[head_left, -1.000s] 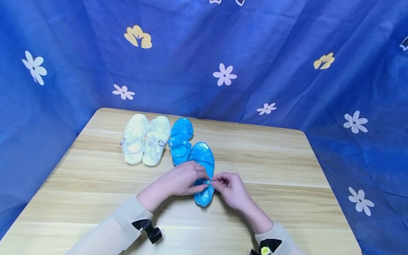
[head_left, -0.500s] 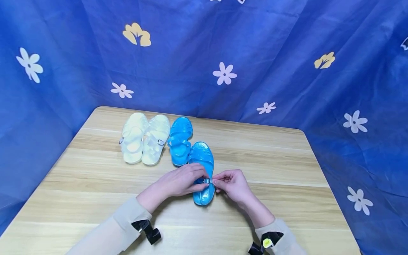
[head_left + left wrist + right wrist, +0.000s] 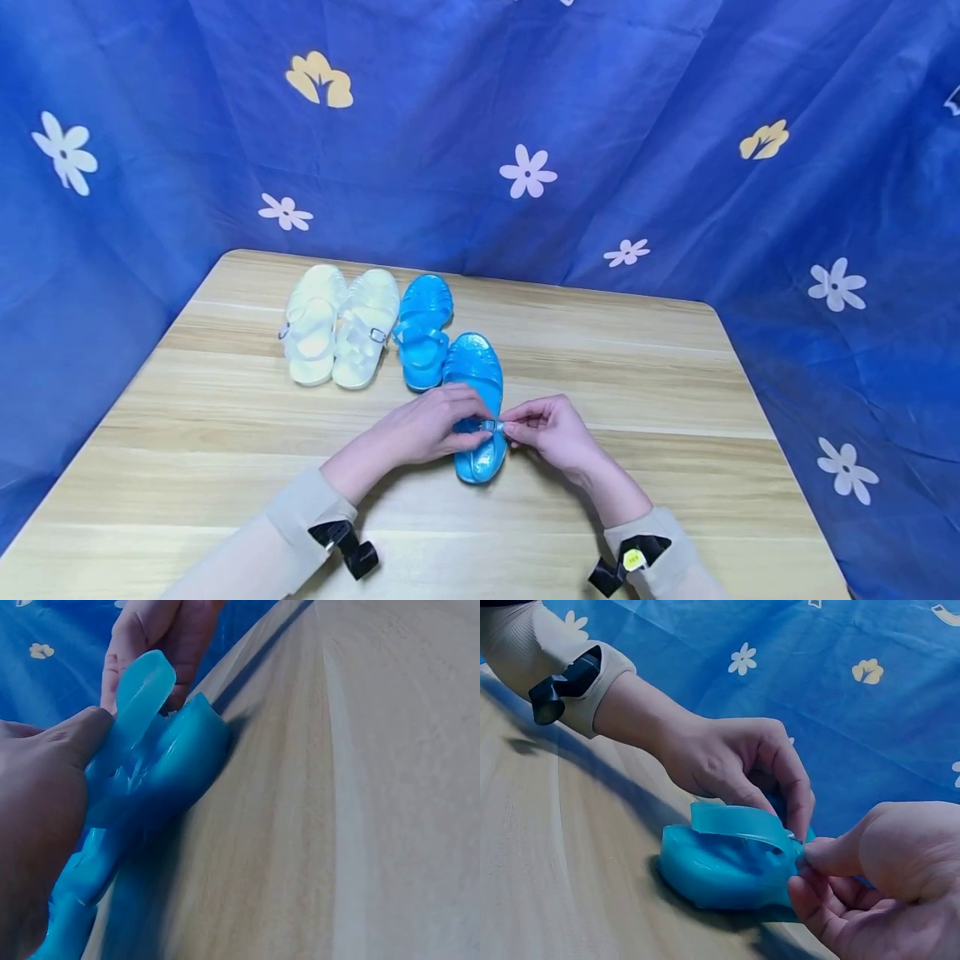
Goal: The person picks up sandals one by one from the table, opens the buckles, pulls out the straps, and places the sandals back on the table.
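Observation:
A blue jelly sandal [image 3: 474, 360] lies on the table, toe pointing away, with its ankle strap [image 3: 735, 822] arched over the heel. Thumb and fingers of my left hand [image 3: 431, 425] pinch the strap beside its small metal buckle [image 3: 491, 426]. From the right side, my right hand [image 3: 555, 432] pinches the strap's end just past that buckle. The right wrist view shows both sets of fingertips meeting at the buckle, which they partly hide. In the left wrist view the sandal [image 3: 187, 754] is seen from its heel end.
Another blue sandal [image 3: 426, 312] stands just behind and left of the worked one. Left of it sit two white sandals [image 3: 315, 321], side by side with buckles. The wooden table [image 3: 637, 367] ends at a blue flowered curtain [image 3: 420, 125].
My right hand has shifted slightly to the right, its fingertips drawing the strap end away from the buckle. My left hand stays nearly in place.

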The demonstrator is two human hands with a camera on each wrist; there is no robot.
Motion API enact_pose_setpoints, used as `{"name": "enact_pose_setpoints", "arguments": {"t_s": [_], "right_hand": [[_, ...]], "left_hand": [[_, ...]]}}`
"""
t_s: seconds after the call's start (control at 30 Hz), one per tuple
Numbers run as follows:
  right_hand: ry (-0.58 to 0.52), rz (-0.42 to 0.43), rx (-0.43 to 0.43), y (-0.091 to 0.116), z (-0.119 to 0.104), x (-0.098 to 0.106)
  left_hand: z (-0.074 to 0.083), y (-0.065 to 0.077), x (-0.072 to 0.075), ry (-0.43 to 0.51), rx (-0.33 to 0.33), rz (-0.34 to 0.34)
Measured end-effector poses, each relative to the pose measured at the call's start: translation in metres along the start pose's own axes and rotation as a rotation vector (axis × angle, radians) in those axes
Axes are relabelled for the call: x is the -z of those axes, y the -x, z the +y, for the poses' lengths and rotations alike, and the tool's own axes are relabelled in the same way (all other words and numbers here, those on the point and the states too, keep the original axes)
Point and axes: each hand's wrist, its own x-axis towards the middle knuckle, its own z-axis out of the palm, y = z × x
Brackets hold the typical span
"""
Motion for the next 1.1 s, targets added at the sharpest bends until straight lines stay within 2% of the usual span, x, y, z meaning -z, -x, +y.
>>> {"name": "enact_pose_setpoints", "arguments": {"t_s": [0.23, 0.57, 0.83, 0.93, 1.1], "right_hand": [[-0.055, -0.014, -0.04, -0.001, 0.0, -0.002], [0.026, 0.053, -0.044, -0.008, -0.001, -0.012], [0.055, 0.023, -0.02, -0.007, 0.0, -0.006], [0.111, 0.008, 0.032, -0.005, 0.0, -0.003], [0.302, -0.036, 0.197, -0.006, -0.002, -0.007]], "left_hand": [[-0.001, 0.0, -0.002, 0.065, 0.036, -0.021], [-0.001, 0.0, -0.004, 0.04, 0.037, -0.042], [-0.001, -0.001, -0.005, 0.081, 0.058, -0.027], [0.0, 0.0, -0.005, 0.115, 0.115, -0.024], [0.004, 0.0, -0.002, 0.165, 0.225, -0.054]]}}
